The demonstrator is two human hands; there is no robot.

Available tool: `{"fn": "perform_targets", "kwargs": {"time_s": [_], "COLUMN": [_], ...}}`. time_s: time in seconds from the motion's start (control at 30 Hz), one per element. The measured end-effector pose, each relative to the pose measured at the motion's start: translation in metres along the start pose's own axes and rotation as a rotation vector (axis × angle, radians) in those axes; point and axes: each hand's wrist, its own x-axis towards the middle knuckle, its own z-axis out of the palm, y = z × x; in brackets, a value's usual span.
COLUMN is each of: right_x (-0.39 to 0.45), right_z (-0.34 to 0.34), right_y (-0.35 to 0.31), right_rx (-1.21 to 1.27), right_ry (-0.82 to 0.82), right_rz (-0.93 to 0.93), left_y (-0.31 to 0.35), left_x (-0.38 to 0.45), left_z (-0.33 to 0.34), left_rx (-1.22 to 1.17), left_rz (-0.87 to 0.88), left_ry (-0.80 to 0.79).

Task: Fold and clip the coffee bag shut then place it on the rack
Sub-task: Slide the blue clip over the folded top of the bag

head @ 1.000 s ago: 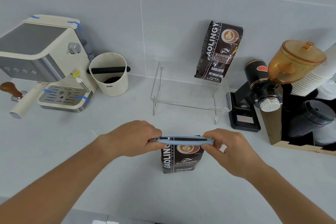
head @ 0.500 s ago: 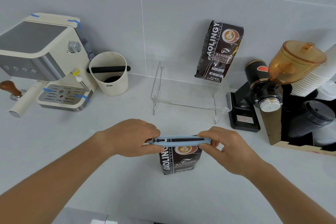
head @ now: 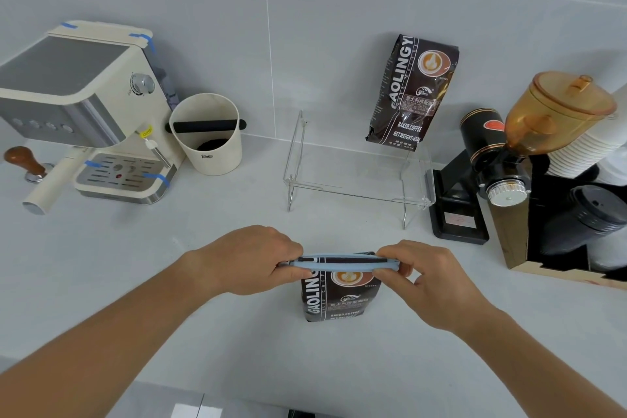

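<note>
- Head view looks down on a pale grey worktop [head: 169, 282] that meets a wall [head: 203, 10] of big grey tiles with thin white lines between them.
- At the far left sits a cream coffee machine [head: 84, 105] with bits of blue tape on it. A tamper [head: 25, 163] with a brown wooden knob stands just beside it.
- Next comes a cream tub [head: 207, 136] with a black bar across its top.
- The left hand [head: 251, 258] is closed on the left end of a long blue clip [head: 339, 264].
- The clip lies flat across the top of the coffee bag [head: 334, 295]. This dark bag stands on the worktop near the front edge, between the two hands.
- The right hand [head: 431, 282] pinches the right end of the clip with its thumb and fingers.
- Behind the hands, near the wall, stands a clear rack [head: 356, 176].
- A second coffee bag [head: 410, 92] stands on the right side of the rack and leans on the wall.
- Right of the rack is a black grinder [head: 481, 159] with an orange see-through top [head: 556, 112].
- At the far right a box [head: 559, 248] holds black lids [head: 590, 210], and white paper cups [head: 583, 153] are stacked behind it.
</note>
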Motion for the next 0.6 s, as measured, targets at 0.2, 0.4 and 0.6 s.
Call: {"fn": "perform_targets", "kwargs": {"time_s": [0.2,0.4,0.6], "right_x": [0.005,0.009,0.013], "right_z": [-0.004,-0.005,-0.002], "right_y": [0.000,0.001,0.001], "right_rx": [0.012,0.003,0.013], "right_ry": [-0.028,-0.048,-0.075], "right_rz": [-0.017,-0.042,-0.038], "left_y": [-0.001,-0.002,-0.002], "left_x": [-0.005,-0.015,-0.017], "left_z": [0.008,0.015,0.013], "left_rx": [-0.146,-0.385,-0.332], "left_rz": [-0.072,-0.160,-0.174], "left_ry": [0.135,0.241,0.211]}}
